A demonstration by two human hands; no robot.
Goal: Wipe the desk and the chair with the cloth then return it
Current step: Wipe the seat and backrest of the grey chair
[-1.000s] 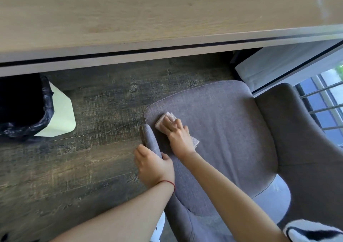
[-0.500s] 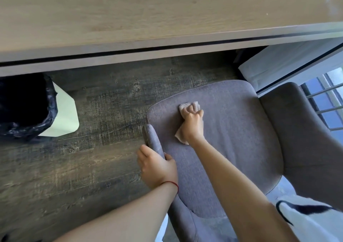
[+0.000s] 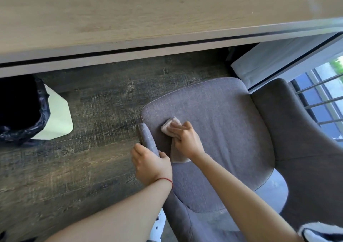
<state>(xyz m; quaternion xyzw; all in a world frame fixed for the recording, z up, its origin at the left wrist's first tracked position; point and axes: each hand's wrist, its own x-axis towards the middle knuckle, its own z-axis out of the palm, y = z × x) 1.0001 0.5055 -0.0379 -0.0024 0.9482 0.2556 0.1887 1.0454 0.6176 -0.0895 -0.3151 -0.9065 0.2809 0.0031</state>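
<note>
Head view: right hand presses cloth flat on chair seat; left hand grips armrest; desk above.

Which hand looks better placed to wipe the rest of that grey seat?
The right hand, probably. It already presses the cloth flat on the chair seat, with unwiped cushion ahead of it. The left hand is wrapped around the armrest, seemingly steadying the chair, and holds no cloth.
</note>
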